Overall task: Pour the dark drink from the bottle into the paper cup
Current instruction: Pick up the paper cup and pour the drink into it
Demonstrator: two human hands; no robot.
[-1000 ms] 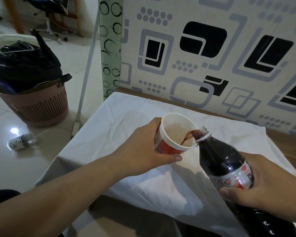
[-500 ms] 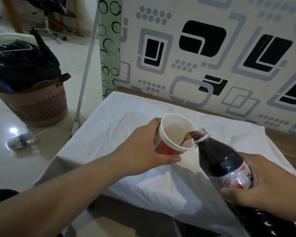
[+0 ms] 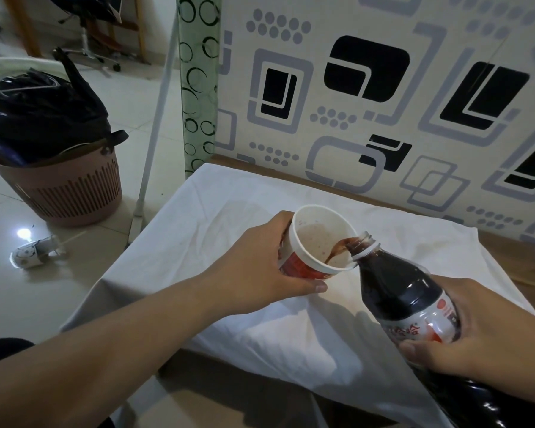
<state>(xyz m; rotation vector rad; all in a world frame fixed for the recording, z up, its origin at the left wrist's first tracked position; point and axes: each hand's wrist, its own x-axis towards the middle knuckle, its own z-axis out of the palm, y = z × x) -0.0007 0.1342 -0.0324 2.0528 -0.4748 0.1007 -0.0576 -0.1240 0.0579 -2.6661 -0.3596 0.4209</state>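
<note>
A white paper cup with a red lower band is held tilted above the table, gripped round its side by my left hand. Foamy brown liquid fills its bottom. A plastic bottle of dark drink, uncapped and with a white and red label, leans toward the cup with its mouth at the rim. A thin dark stream runs from the mouth into the cup. My right hand grips the bottle round its label. The bottle's lower end runs out of frame at the bottom right.
A white cloth covers the table, wrinkled and faintly stained. A patterned wall panel stands right behind it. On the tiled floor to the left are a brown bin with a black bag, a white pole and a crushed can.
The pour goes on and the foam in the cup has risen a little. Both hands, the cup and the bottle stay almost where they were.
</note>
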